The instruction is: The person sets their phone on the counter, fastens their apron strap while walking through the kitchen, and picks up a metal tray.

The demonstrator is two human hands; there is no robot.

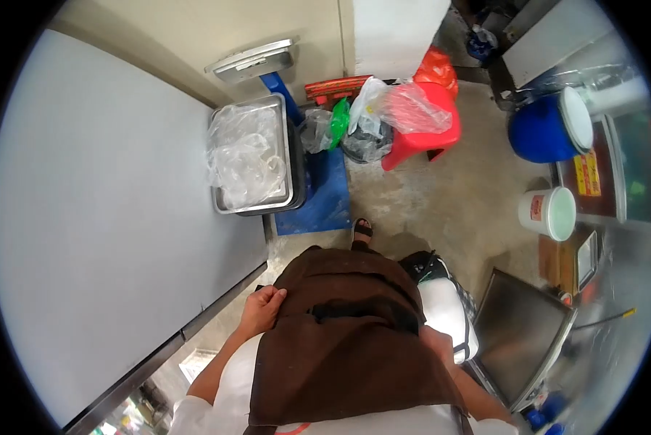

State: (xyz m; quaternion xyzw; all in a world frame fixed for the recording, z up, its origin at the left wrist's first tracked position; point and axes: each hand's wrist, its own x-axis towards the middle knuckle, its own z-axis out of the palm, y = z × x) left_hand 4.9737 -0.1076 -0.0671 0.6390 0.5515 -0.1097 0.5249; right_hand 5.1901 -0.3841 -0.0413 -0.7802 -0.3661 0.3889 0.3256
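A brown apron (354,362) with a front pocket covers my body over a white shirt. My left hand (262,310) is closed on the apron's left edge, thumb and fingers pinching the cloth. Against the opposite edge of the apron rests my right hand (436,342). Its fingers are hidden by the cloth, so I cannot tell whether they grip it. Beside that hand, a white bundle with dark straps (445,312) sits low down.
Ahead, a metal tray (288,174) with clear plastic bags stands over a blue platform scale (318,210). A red stool (441,138) holds bags. On the right are a blue drum (536,130), a white bucket (532,210) and a metal panel (521,326). A grey surface (108,217) fills the left.
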